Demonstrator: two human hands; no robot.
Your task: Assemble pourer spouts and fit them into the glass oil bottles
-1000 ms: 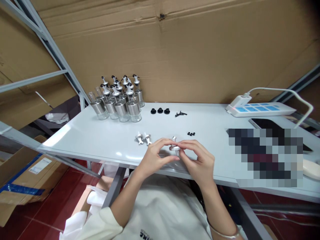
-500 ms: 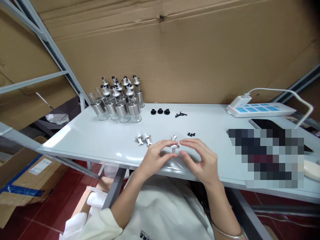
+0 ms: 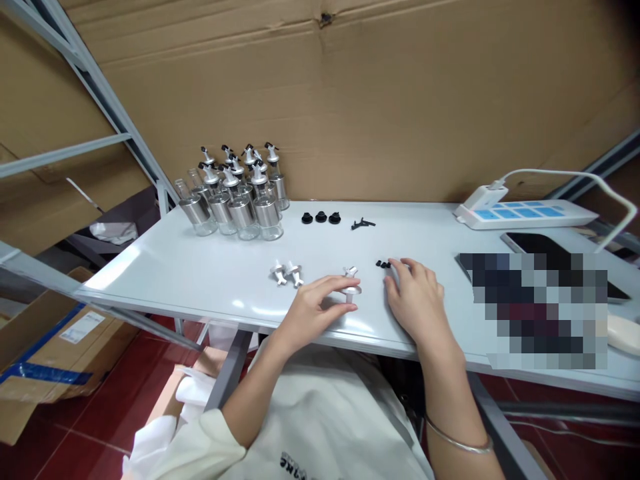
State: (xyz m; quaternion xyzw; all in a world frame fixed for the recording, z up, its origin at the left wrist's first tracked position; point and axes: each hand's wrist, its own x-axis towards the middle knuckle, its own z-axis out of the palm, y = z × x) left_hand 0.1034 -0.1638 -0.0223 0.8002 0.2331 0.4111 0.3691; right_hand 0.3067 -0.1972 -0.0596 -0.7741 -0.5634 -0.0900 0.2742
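Silver spout top in the left hand, right hand beside small black pieces on the white table

cardboard wall | white table | red tiled floor | grey frame

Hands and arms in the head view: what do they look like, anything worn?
Both the left hand and right hand are bare: no gloves, no cables. The left arm has a loose, pale cream sleeve ending near the elbow, with no markings visible on it. The right forearm wears a thin silver bangle; its sleeve is out of view.
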